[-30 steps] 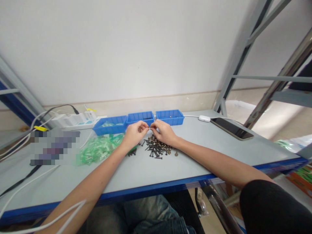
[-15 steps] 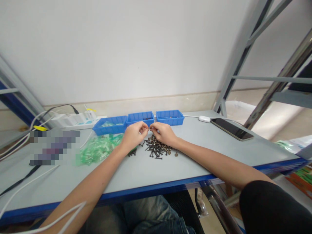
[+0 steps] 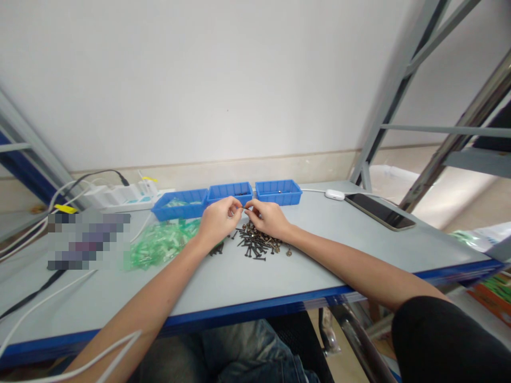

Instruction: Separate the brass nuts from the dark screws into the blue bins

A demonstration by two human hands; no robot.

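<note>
My left hand (image 3: 217,222) and my right hand (image 3: 270,219) meet above the table, fingertips nearly touching. Between them is a small, thin dark screw (image 3: 243,208), pinched from both sides; its details are too small to make out. Just below my right hand lies a pile of black screws (image 3: 255,246) mixed with brassy metal pieces (image 3: 276,246). A few more dark screws (image 3: 217,249) lie under my left wrist. To the left of that wrist spreads a heap of green and clear plastic pieces (image 3: 159,246).
Three blue bins stand along the back: a left bin (image 3: 159,214) with plastic pieces, a middle bin (image 3: 230,188) and a right bin (image 3: 279,199) with small dark items. A power strip (image 3: 128,199) and cables are at left. A phone (image 3: 379,211) and white case (image 3: 334,195) lie right.
Both hands have risen very slightly, with the screw still between the fingertips. Nothing else has visibly moved.
</note>
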